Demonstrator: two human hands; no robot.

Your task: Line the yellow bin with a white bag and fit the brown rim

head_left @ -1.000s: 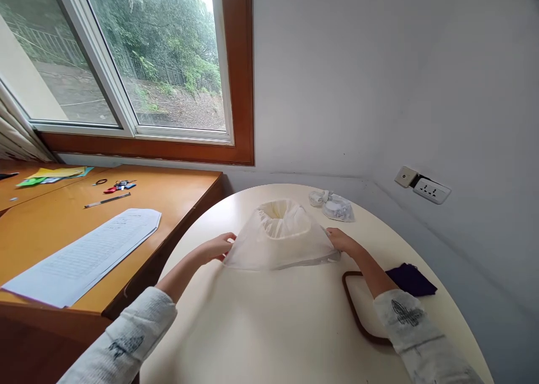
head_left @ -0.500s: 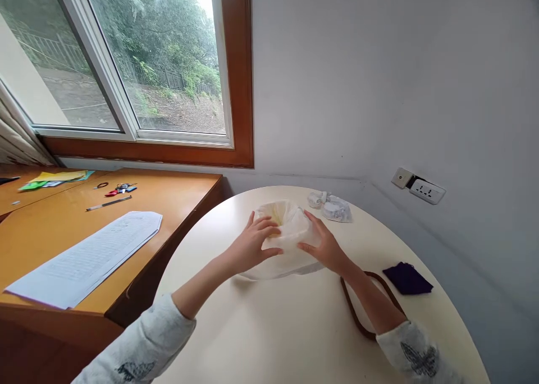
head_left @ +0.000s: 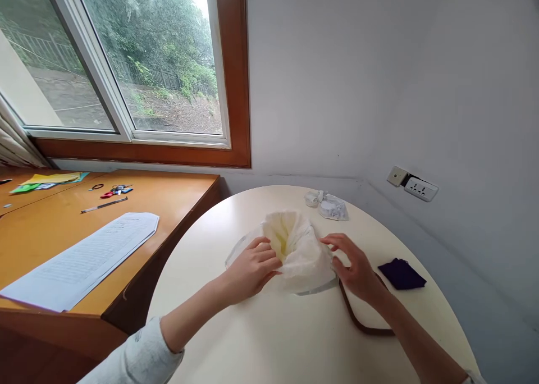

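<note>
One left hand (head_left: 254,267) curled over white bag (head_left: 306,262), grip unclear; right hand (head_left: 354,269) spread, beside it.

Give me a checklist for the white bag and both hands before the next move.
1. Mouth of the white bag open: ok, it gapes upward.
2. Left hand at the bag: ok, its fingers are at the left front of the rim.
3. Right hand touching the bag: cannot tell; it is open beside the bag's right side.
4. Brown frame apart from the bag: cannot tell; its corner lies very near the bag's edge.
5. Purple cloth apart from the bag: ok, it lies off to the right.
</note>
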